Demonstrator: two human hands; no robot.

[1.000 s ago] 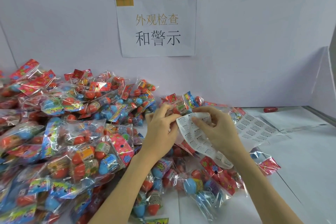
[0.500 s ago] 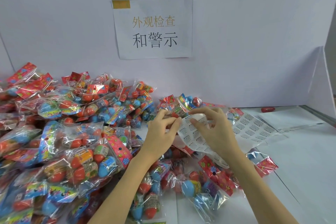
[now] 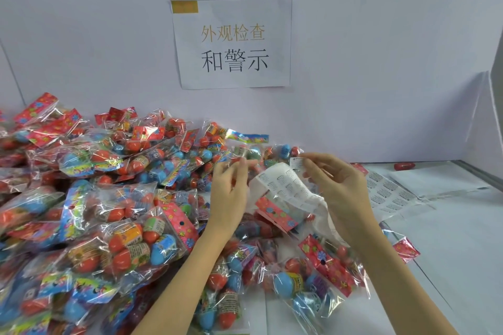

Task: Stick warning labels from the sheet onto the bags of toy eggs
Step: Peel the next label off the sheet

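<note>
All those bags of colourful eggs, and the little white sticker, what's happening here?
A person is labelling bags of toy eggs. The right hand pinches one small warning label just peeled from the curled label sheet, which lies over the bags between the hands. The left hand hovers open beside the sheet. The label isn't stuck on any bag yet. Another label sheet lies flat on the table to the right.

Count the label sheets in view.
2: a curled label sheet between the hands, over the bags, and a flat one on the table right of the right hand. Others may be hidden.
</note>
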